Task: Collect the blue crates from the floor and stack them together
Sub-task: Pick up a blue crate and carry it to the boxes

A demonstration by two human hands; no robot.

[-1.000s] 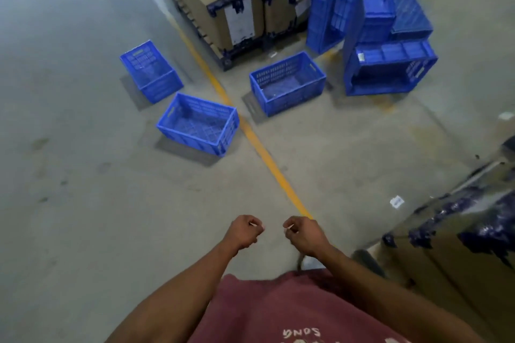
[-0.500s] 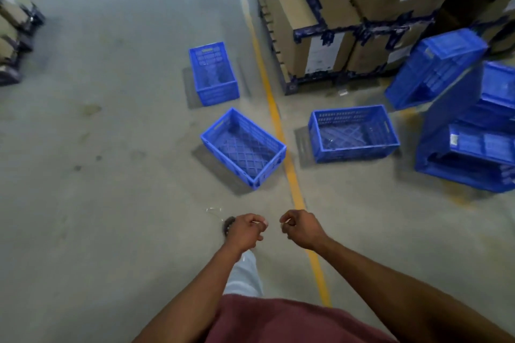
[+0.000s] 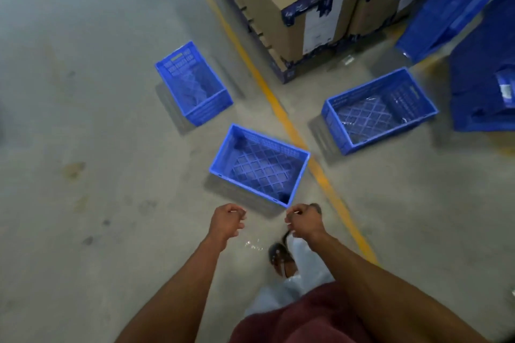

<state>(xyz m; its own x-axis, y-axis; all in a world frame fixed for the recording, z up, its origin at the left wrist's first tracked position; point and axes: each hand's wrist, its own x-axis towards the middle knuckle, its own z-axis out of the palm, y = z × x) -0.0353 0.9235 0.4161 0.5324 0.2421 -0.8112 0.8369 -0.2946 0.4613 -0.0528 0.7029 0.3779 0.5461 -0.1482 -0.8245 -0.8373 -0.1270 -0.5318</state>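
Forearms extended forward, side by side. Left hand [image 3: 227, 221] and right hand [image 3: 303, 220]: fingers curled into loose fists, nothing held, just short of nearest blue crate [image 3: 260, 166] on floor [image 3: 83, 147]. Two more crates beyond, far left [image 3: 193, 83] and far right [image 3: 379, 110].

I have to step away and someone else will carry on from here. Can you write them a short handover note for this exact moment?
Left hand: fingers curled, holds nothing. Right hand: the same. Both are out in front, just short of the nearest crate.

Crates: the nearest crate sits upright on the floor left of the yellow line. A second crate lies beyond it to the left. A third crate is right of the line. A jumble of more crates leans at far right, beside the cardboard boxes.

Done: no tidy stack is visible.
Left: pick up the three loose crates, probably the nearest first, and stack them together.
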